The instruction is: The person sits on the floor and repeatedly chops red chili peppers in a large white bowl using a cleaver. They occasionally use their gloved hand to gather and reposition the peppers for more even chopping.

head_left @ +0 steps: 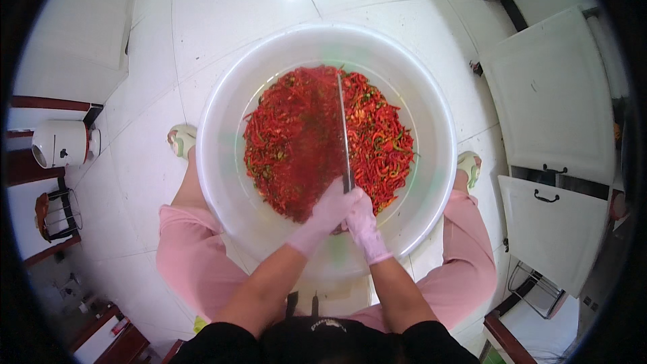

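Note:
A large white plastic tub (230, 81) stands on the floor between my legs, with a broad heap of chopped red chillies (381, 136) and some green bits in it. My left hand (331, 208) and my right hand (362, 217), both in pink gloves, meet around the dark handle of a long-bladed knife (344, 121). Its blade points away from me over the heap, spine up. The lower edge of the blade cannot be made out. Left of the spine, the red area looks blurred. My fingers partly hide the handle.
White cabinet doors (551, 96) and a partly open drawer front (556, 232) stand to the right. At the left is a white appliance (60, 144), with a wire rack (63, 210) below it. My slippered feet flank the tub on the tiled floor (242, 0).

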Available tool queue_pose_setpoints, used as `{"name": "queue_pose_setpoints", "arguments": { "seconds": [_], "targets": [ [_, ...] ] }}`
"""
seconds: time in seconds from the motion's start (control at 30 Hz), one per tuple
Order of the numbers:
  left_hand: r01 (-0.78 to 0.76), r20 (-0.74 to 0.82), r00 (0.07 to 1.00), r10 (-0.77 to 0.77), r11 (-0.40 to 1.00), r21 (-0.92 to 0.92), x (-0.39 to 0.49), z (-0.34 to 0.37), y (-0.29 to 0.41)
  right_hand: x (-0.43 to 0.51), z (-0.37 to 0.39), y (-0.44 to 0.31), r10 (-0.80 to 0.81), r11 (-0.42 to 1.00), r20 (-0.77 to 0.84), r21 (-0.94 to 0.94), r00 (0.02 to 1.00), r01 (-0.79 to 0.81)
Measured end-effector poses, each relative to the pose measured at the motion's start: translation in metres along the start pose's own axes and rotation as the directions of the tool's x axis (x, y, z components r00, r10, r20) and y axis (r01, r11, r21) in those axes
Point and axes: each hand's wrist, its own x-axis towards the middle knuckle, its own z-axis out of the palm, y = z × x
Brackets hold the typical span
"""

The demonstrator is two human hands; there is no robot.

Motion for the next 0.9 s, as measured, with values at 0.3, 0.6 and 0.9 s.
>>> {"name": "queue_pose_setpoints", "arguments": {
  "seconds": [0.3,0.6,0.9],
  "targets": [
    [0.085,0.019,0.996,-0.085,0.996,-0.002,0.017,0.017,-0.022,0.042,-0.001,0.060,0.159,0.983,-0.051,-0.083,0.986,-0.163],
    [-0.233,-0.169,0.954,0.247,0.967,0.099,-0.021,0.020,-0.013,0.007,-0.001,0.041,-0.380,0.921,-0.102,0.052,0.919,0.387],
    [-0.042,-0.192,0.981,0.042,0.999,0.002,-0.007,-0.003,-0.024,0.008,0.013,0.028,-0.223,0.970,0.105,-0.073,0.969,0.231]
  ]
}}
